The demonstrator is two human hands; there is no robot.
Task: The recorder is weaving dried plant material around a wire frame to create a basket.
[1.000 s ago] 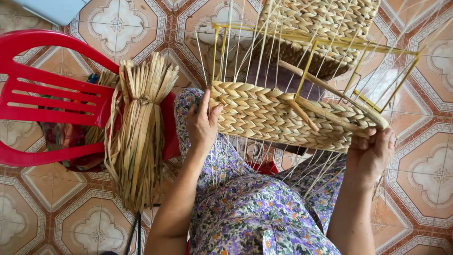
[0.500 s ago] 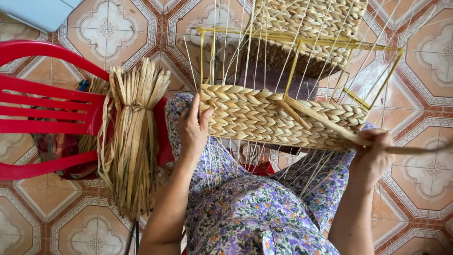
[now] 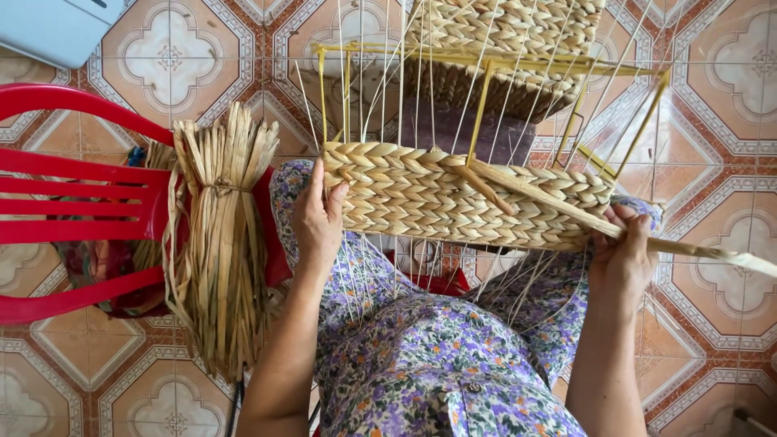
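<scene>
Straw-coloured braided rows form the half-made basket [image 3: 461,198], which lies on the lap on a yellow wire frame [image 3: 486,101]. The left hand [image 3: 318,217] lies flat against the left end of the basket, fingers together and pointing up, not gripping. The right hand [image 3: 625,247] is at the right end, fingers closed around a long flat strand [image 3: 558,204] which runs out past them to the right. Beyond the left hand, a tied bundle of dry straw [image 3: 220,235] hangs on a red plastic chair [image 3: 77,202].
</scene>
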